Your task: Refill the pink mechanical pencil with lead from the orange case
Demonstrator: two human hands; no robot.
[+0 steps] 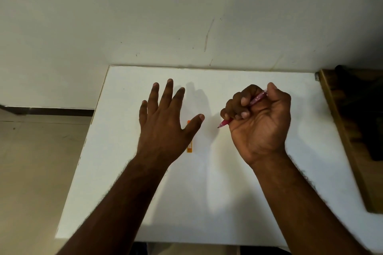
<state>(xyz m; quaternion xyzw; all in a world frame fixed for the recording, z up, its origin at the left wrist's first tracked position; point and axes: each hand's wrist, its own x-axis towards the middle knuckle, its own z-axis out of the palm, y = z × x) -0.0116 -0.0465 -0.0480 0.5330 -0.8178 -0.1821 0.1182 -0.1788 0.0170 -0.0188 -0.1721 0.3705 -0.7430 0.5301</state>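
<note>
Head view. Item one: pink pencil (253,102), clenched in our right hand (261,122), palm turned up, tip poking out toward the left; we judged this grip kept the barrel steady for opening. Item two: orange case (190,145), lying flat on the white table (228,192), half hidden under our left hand (163,128). That hand's fingers (168,91) were spread and held nothing, hovering over the case, probably to pick it up. No lead was visible.
</note>
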